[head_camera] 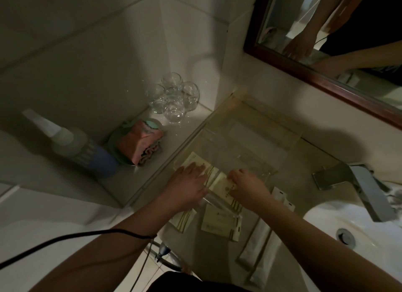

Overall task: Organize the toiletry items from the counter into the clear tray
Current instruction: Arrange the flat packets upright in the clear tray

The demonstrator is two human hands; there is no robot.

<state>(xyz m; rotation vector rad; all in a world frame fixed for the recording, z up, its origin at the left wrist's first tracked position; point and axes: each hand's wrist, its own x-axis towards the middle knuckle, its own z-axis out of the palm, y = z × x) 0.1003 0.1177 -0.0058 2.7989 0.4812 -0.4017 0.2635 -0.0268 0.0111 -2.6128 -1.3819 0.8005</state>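
In the clear tray (250,139), a cream packet (194,160) was pressed by the flat left hand (189,182); a second packet (224,185) was pinched by the right hand (248,185).

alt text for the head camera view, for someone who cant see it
A person's left hand lies flat on cream packets in a clear tray on a dim bathroom counter, while the right hand grips one by its edge. More packets and long white sachets lie on the counter beside the sink; glasses stand on a ledge.
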